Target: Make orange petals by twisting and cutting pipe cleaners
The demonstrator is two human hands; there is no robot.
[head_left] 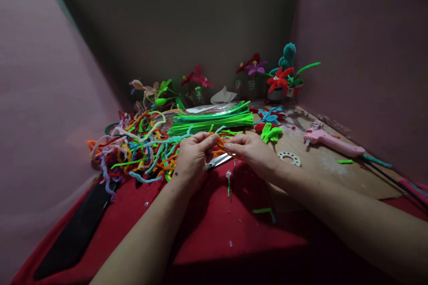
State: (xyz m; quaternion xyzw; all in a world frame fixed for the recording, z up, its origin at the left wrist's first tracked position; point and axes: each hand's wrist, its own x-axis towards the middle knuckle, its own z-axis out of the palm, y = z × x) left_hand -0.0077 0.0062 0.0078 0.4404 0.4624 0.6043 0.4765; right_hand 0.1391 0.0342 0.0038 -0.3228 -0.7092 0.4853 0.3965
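Note:
Between my two hands is an orange pipe cleaner (220,141), bent and mostly hidden by fingers. My left hand (194,153) pinches it between thumb and forefinger. From the other side my right hand (249,149) grips it with the fingertips, close to the left thumb. Just below them lie scissors (219,160), with part of the blades under the right hand. A short green stem with a whitish tip (228,180) rests on the red cloth (210,231) beneath my hands.
At left is a tangled heap of coloured pipe cleaners (147,147); behind my hands, a green bundle (214,119). A pink glue gun (334,140) with a cord and a white ring with holes (289,158) lie right. Pipe-cleaner flowers (280,79) stand behind. A black flat object (73,231) lies left.

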